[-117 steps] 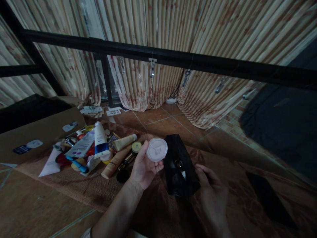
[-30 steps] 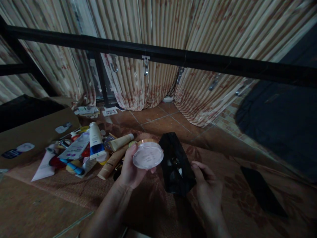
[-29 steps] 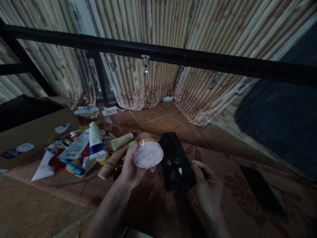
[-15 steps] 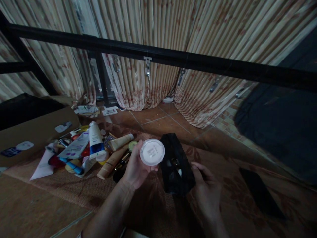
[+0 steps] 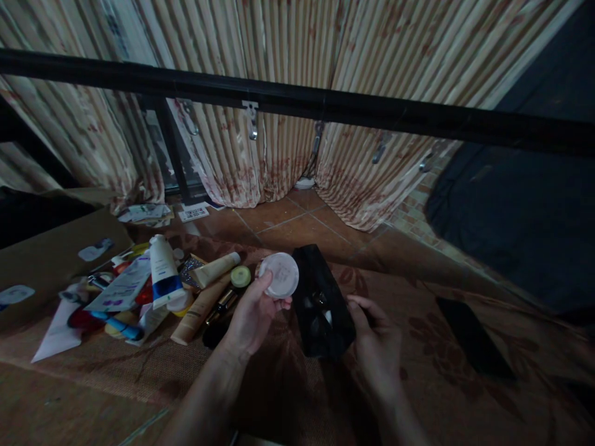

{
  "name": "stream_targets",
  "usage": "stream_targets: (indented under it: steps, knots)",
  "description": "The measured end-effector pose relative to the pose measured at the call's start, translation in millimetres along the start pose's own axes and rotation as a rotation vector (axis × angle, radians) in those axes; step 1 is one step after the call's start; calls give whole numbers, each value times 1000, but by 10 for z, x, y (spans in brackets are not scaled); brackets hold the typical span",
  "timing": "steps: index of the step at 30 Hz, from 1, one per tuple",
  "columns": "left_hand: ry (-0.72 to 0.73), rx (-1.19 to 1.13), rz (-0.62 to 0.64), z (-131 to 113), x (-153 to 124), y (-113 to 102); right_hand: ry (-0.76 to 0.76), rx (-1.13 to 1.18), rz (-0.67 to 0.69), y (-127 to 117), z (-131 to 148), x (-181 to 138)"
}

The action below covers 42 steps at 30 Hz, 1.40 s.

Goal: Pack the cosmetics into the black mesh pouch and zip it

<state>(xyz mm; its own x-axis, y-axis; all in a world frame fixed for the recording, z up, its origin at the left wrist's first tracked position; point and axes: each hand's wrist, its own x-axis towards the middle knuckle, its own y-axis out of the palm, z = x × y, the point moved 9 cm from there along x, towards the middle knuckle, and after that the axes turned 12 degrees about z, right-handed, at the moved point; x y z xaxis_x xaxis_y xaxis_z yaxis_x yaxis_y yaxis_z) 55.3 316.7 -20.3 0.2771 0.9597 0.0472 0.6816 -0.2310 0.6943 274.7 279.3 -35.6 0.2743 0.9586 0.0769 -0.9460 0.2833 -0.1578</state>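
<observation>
My left hand (image 5: 253, 313) grips a round, pale-lidded jar (image 5: 280, 276), its flat face turned up toward me. Just right of it stands a black pouch (image 5: 302, 322) with its top open and a few small items inside, one of them white. My right hand (image 5: 376, 337) has its thumb and fingers closed on the pouch's right edge. Left of my left hand lies a pile of cosmetics: a white and blue tube (image 5: 163, 272), a beige tube (image 5: 216, 269), a tan tube (image 5: 198, 316) and a small jar with a green lid (image 5: 240, 276).
A cardboard box (image 5: 60, 248) stands at the left behind the pile. On the patterned cloth at the right lies a flat black object (image 5: 474, 337). A dark rail (image 5: 297, 99) crosses in front of the striped curtains (image 5: 288, 155). Papers (image 5: 146, 214) lie on the tiled floor.
The view has shifted slightly to the right. My left thumb now lies over the jar's near edge, and the jar has tilted a little. My right hand keeps its hold on the pouch.
</observation>
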Motion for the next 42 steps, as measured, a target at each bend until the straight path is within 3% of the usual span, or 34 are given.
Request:
stream_targets:
  steps: [10,19,29,34,39,42]
  knots:
    - [85,576,-120,-62,150,102,-53,-19,84,127,159,-42]
    - [248,1137,-283,-315,285,294,-62,-24,98,134,135,-23]
    - [-47,1910,-445,-220,290,234,-17,2,117,164,115,-24]
    - [-77,1902,-472,-197,274,145,-19,-24,106,151,112,-18]
    - [68,1576,-453,-229,236,108,-25,-42,120,149,133,-20]
    - [94,1357,-330,-175,266,115,-18,-48,123,145,128,-20]
